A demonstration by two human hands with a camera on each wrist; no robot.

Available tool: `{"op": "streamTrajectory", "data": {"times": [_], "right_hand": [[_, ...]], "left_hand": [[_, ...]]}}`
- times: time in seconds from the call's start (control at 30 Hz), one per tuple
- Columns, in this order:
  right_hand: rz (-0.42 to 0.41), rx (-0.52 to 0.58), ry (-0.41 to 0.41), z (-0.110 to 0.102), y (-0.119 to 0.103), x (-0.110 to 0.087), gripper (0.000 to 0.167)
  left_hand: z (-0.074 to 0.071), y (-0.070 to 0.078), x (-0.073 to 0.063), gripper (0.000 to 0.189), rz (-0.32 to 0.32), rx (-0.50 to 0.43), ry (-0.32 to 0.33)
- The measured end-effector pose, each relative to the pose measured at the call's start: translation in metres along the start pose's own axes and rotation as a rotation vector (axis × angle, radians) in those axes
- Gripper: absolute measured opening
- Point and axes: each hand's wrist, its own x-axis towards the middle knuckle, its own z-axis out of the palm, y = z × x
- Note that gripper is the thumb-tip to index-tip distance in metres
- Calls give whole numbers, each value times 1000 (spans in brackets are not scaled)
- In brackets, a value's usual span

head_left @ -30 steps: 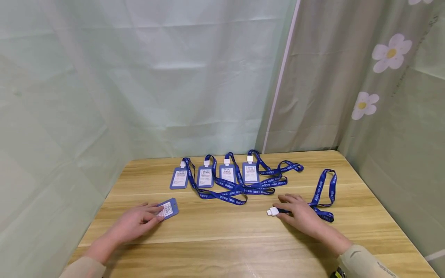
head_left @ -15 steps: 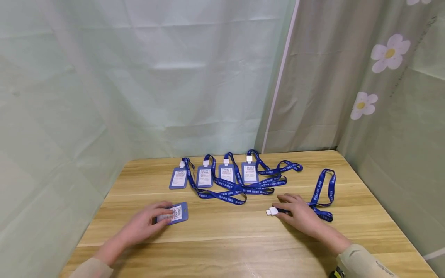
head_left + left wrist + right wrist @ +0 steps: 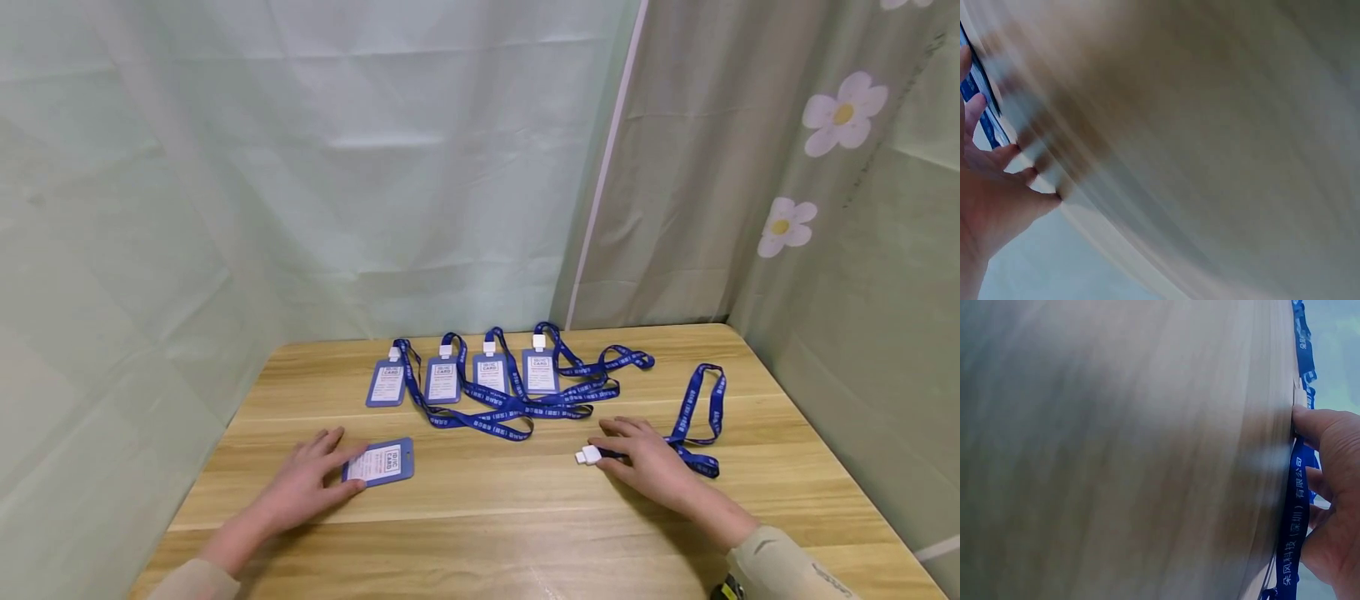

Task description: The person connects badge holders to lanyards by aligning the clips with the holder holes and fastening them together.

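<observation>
A blue ID card holder (image 3: 386, 463) lies on the wooden table at the left, its slotted end pointing right. My left hand (image 3: 307, 479) holds its left end, thumb at the near edge and index finger at the far edge. At the right, the thumb and fingers of my right hand (image 3: 648, 458) pinch the white clip (image 3: 589, 455) of a blue lanyard (image 3: 682, 423). The clip's tip points left, and the strap runs under the palm to a loop beyond. In the right wrist view the printed strap (image 3: 1293, 519) passes beside the fingers. The left wrist view does not clearly show the held card holder.
Several blue card holders with lanyards attached (image 3: 491, 375) lie in a row toward the back of the table (image 3: 480, 533), their straps overlapping to the right. Pale curtains (image 3: 420, 167) hang behind and at both sides.
The card holder has shifted right and turned so its slotted end points right. My left fingers have moved off its face toward its left end. The right hand and clip stay put.
</observation>
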Motion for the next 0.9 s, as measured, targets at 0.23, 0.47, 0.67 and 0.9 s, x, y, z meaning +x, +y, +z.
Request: {"op": "streamTrajectory", "data": {"times": [0.23, 0.47, 0.67, 0.9], "right_hand": [[3, -3, 1, 0, 0, -1, 39], [4, -4, 0, 1, 0, 0, 40], [12, 0, 4, 1, -1, 0, 40], [35, -4, 44, 7, -8, 0, 38]], "left_hand": [[7, 19, 5, 66, -49, 33, -51], [17, 43, 12, 66, -32, 44, -80], [26, 71, 23, 65, -29, 54, -101], [36, 107, 36, 62, 10, 44, -114]]}}
